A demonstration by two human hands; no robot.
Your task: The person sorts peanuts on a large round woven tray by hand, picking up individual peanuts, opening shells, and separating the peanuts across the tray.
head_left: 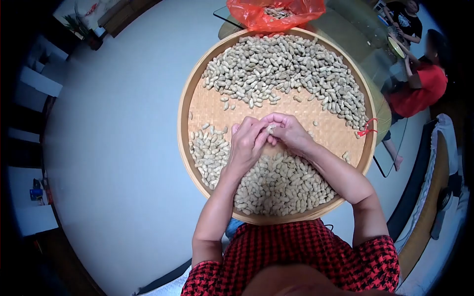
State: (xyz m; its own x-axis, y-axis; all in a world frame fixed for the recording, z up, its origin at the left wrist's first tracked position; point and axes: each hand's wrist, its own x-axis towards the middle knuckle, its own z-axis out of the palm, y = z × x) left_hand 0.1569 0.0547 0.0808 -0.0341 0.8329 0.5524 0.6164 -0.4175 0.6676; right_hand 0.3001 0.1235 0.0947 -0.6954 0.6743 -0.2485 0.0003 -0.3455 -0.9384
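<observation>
Over the middle of a round woven bamboo tray (183, 133), my two hands meet at the fingertips. A pale peanut (270, 129) sits between them. My right hand (292, 132) pinches it with thumb and bent fingers. From the other side my left hand (245, 144) has its fingertips closed against the same peanut; how much each hand bears is partly hidden. A pile of unshelled peanuts (284, 185) lies below my hands, spreading to the left side. Another broad pile of peanuts (276, 64) covers the tray's far half.
A red plastic bag (242, 15) with peanuts inside stands beyond the tray's far rim, on a glass table (340, 24). Red string (366, 129) is tied at the right rim. Two people sit at the upper right, one in a red shirt (428, 89). Pale floor (118, 148) stretches left.
</observation>
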